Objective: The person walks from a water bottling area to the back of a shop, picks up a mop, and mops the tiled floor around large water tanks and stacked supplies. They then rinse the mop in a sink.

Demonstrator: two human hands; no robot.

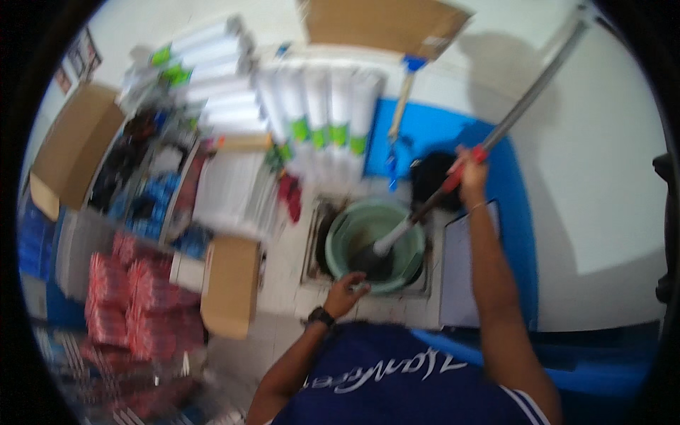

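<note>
A pale green round bucket point(336, 249) stands on the floor in front of me, with murky liquid in its bottom. Inside it rests the dark head of a mop point(406, 228), whose long pole rises to the upper right. My right hand point(471, 180) is wrapped round the pole at a red section, arm stretched forward. At the bucket's near left rim, my left hand point(346, 294) has its fingers curled over the edge; a dark watch is on that wrist. Blur hides exactly how the left fingers meet the rim.
White rolls point(319, 127) with green labels stand against the wall. At left are open cardboard boxes point(230, 283), bagged goods and stacked red packs point(145, 301). A black bag point(430, 177) and a blue panel point(520, 248) lie to the right. A blue-headed brush point(404, 99) leans behind.
</note>
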